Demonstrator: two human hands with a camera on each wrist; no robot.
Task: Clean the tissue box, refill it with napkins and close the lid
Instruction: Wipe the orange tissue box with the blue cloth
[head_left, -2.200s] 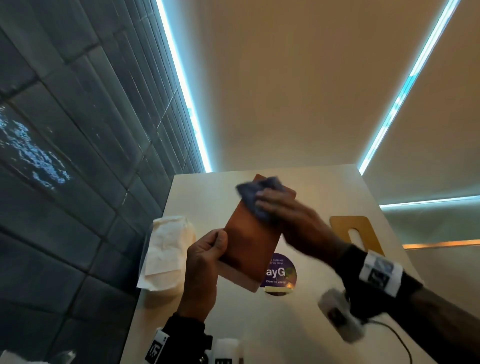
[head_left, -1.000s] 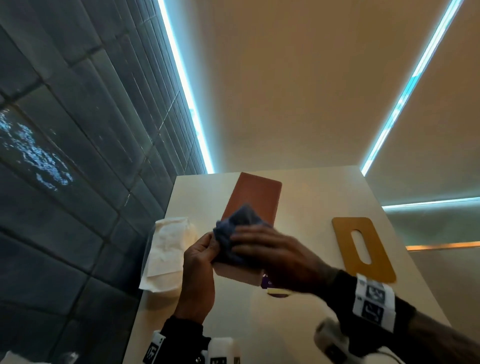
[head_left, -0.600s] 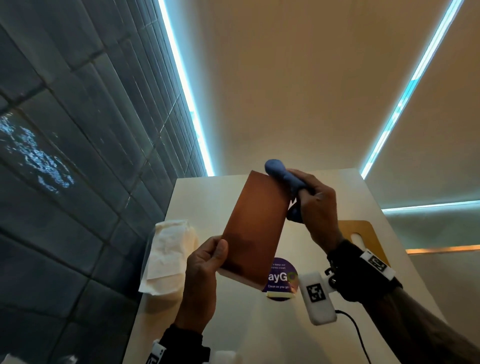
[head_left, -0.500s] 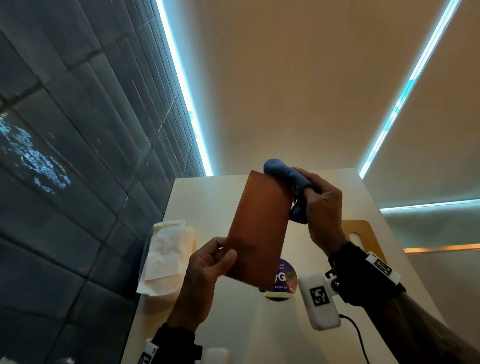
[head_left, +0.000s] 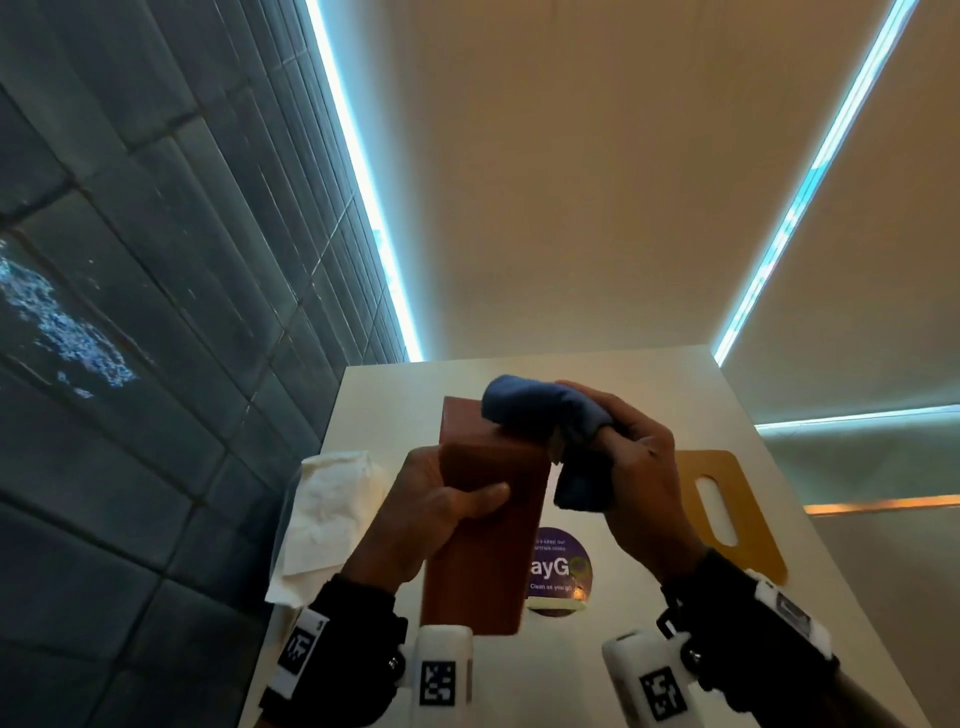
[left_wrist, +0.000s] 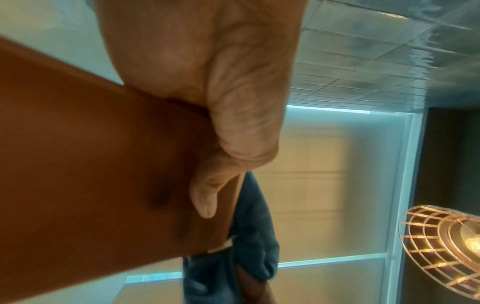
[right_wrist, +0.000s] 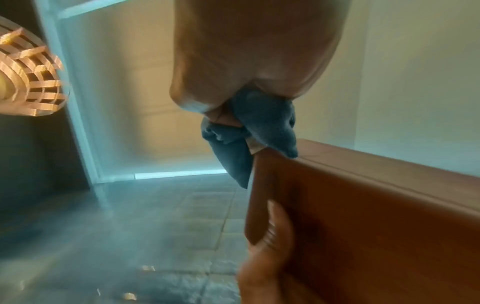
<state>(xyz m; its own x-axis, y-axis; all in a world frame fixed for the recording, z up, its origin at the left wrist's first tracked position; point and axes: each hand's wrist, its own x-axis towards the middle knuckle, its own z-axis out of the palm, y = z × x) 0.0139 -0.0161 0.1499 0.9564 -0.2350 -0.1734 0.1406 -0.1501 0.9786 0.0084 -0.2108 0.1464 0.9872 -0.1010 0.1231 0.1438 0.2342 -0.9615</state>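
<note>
A brown wooden tissue box (head_left: 488, 519) is held up above the white table (head_left: 649, 395), standing on end. My left hand (head_left: 436, 514) grips its left side, thumb across the front face (left_wrist: 205, 197). My right hand (head_left: 634, 467) holds a bunched blue cloth (head_left: 545, 410) against the box's top right corner (right_wrist: 262, 131). The box fills the left wrist view (left_wrist: 103, 164) and the lower right of the right wrist view (right_wrist: 363, 216). A stack of white napkins (head_left: 332, 509) lies at the table's left edge. The yellow-brown slotted lid (head_left: 727, 509) lies flat on the right.
A round purple sticker (head_left: 561, 566) sits on the table under the box. A dark tiled wall (head_left: 156, 312) runs along the left. A wire-caged lamp (left_wrist: 446, 248) hangs nearby.
The box has been turned so a narrow side faces me, and my left hand has shifted up it. The right hand's cloth moved from the box's back edge onto its top corner.
</note>
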